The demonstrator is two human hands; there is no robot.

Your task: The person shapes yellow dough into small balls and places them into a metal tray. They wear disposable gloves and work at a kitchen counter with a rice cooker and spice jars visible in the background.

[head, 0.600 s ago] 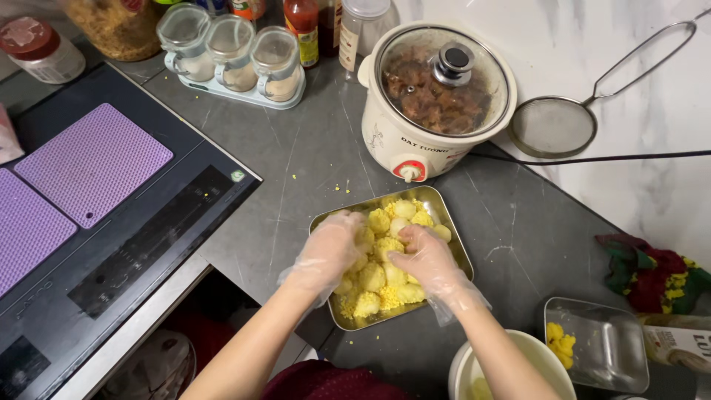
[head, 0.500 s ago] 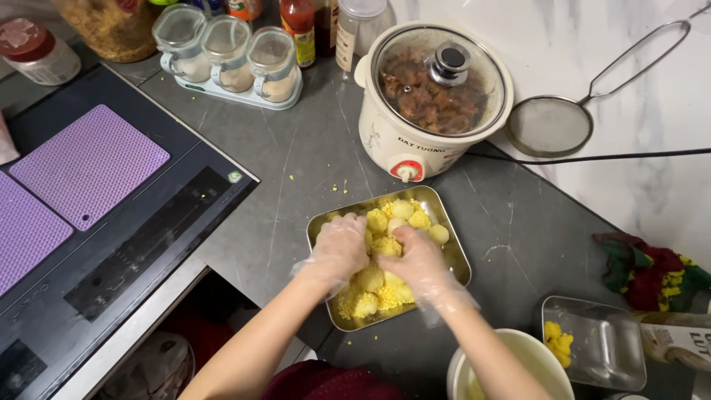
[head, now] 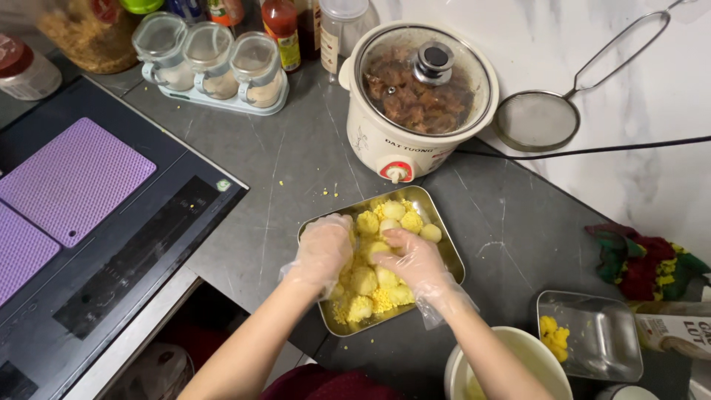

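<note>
Both hands (head: pixel 370 255) shifted, pressing yellow balls (head: pixel 385 278)

Both gloved hands, left hand (head: pixel 324 250) and right hand (head: pixel 409 259), crowd the steel tray (head: pixel 444 244). Just beyond the fingers the slow cooker (head: pixel 415 96) blocks the way. Left of the left hand, bare counter (head: pixel 252 192) lies open; right, a gap before the small tray (head: pixel 600 333).

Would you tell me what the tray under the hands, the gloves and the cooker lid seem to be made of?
Tray: likely stainless steel, shiny with bright glints on the rim. Gloves on the left hand and right hand: thin clear plastic film, wrinkled and loose at the wrists. Cooker lid: probably glass, since the brown food shows through; its knob looks metallic.
</note>
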